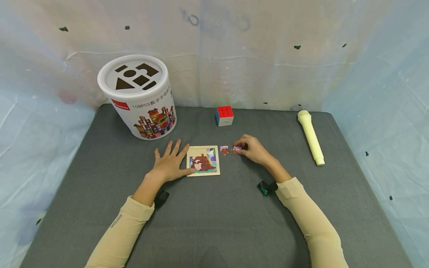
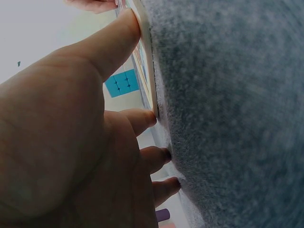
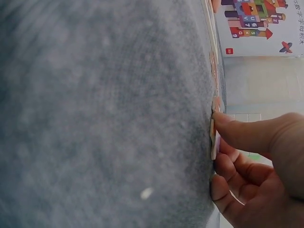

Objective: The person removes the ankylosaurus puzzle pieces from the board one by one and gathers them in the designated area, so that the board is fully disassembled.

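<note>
A square wooden jigsaw puzzle in a pale frame lies mid-table, its picture of a brown-haired figure partly filled in. My left hand is spread flat at its left side, the thumb resting on the lower left of the frame and the index fingertip by the upper left corner. To the right of the frame lies a loose purple-and-brown puzzle piece. Just beyond it, my right hand pinches a second puzzle piece between thumb and fingers, low over the grey cloth.
A white lidded bucket with shaped holes stands at the back left. Behind the puzzle sits a Rubik's cube. A pale yellow microphone-shaped stick lies at the right. Plastic sheeting hangs along the table's far edge.
</note>
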A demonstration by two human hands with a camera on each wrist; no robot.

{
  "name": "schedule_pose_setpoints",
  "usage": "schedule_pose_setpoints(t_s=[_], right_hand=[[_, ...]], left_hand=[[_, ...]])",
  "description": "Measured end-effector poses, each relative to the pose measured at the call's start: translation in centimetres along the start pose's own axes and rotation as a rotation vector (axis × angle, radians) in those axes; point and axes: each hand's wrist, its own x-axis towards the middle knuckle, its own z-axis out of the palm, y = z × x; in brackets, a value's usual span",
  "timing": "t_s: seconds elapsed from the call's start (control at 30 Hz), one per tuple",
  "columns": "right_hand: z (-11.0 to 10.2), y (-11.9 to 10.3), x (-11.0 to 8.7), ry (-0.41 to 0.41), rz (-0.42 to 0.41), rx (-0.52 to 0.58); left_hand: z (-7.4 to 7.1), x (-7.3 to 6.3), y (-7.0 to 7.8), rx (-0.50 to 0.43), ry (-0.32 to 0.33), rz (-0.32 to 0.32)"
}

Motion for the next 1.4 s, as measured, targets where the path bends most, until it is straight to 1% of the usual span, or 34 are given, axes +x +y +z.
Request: schedule_pose_setpoints(t_s=[0.13,0.23,0.37,0.47,0.6,0.73,0.83,1.0,1.1,1.4], right_hand=[[0.0,0.0,0.1,0.004,-0.005,-0.007],[0.1,-0.1,0.3,0.017,-0.017,-0.036],[0.4,-0.7,0.7,0.025,-0.03,-0.041],[0.8,-1.6,1.2,0.004,-0.052,-0.001],[1.8,-2.8,2.0,-0.032,-0.101,0.039],[3.0,-3.8,2.7,-0.056,-0.152,0.022],[3.7,-4.5,3.3,-0.073,-0.174,-0.02],[4.5,-5.3,4.0,-0.112,-0.172,-0.094],[4.8,-5.5,4.2,-0.129,-0.171,-0.117],[5.0,-5.7,4.3,-0.145,-0.153,-0.121]], left_hand=[[0.0,0.0,-0.1,-0.001,-0.002,-0.002],[0.0,0.0,-0.1,-0.001,-0.002,-0.001],[0.0,0.0,0.0,-0.004,-0.001,-0.001],[0.0,0.0,-0.1,-0.005,0.001,-0.001],[0.1,0.0,-0.1,0.0,0.0,-0.003],[0.1,0.0,0.0,0.009,-0.012,-0.009],[0.0,0.0,0.0,0.011,-0.018,-0.012],[-0.1,0.1,0.0,0.003,-0.021,-0.014],[-0.1,0.1,0.0,-0.001,-0.02,-0.013],[-0.1,0.0,0.0,-0.001,-0.017,-0.012]])
